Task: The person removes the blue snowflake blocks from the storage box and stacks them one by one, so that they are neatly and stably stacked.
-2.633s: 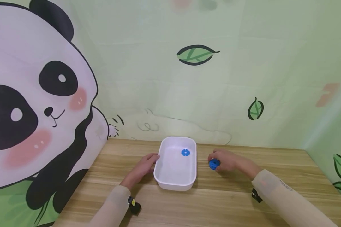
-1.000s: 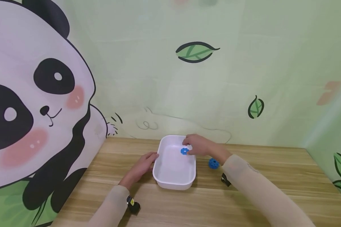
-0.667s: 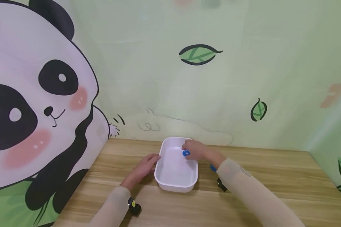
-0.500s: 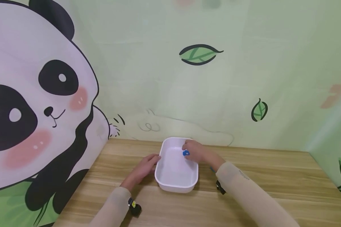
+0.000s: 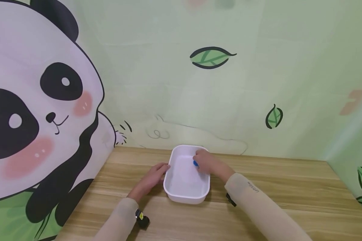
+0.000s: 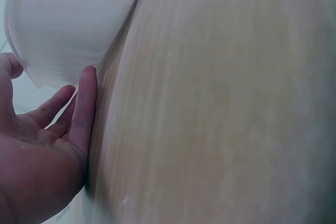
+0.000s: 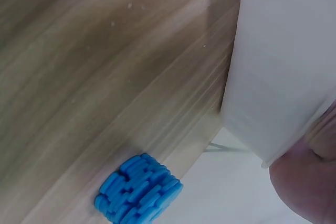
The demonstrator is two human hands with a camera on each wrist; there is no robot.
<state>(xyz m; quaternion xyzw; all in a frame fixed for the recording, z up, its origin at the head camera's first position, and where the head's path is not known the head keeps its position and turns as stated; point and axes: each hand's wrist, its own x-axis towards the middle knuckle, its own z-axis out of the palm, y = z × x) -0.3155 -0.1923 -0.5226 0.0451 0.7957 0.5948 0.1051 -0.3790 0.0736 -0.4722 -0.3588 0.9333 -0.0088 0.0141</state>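
Note:
A white plastic bin (image 5: 185, 200) stands on the wooden table by the wall. My right hand (image 5: 207, 163) reaches over its right rim and pinches a blue interlocking disc (image 5: 195, 163), mostly covered by the fingers. On the other side, my left hand (image 5: 152, 176) touches the bin's left rim; its fingers (image 6: 84, 111) lie fairly straight against the outer wall in the left wrist view. A stack of blue interlocking discs (image 7: 139, 190), with notched edges, sits on the table right of the bin; in the head view the right arm covers it.
The wooden table (image 5: 181, 221) runs back to a green fabric wall (image 5: 157, 83) printed with a panda and leaves. Beige sleeves and black wrist cameras (image 5: 142, 221) are on both arms.
My right hand moved from the stack of discs over into the bin and took hold of the disc there, which has tipped from flat to on edge. The left hand stays at the bin.

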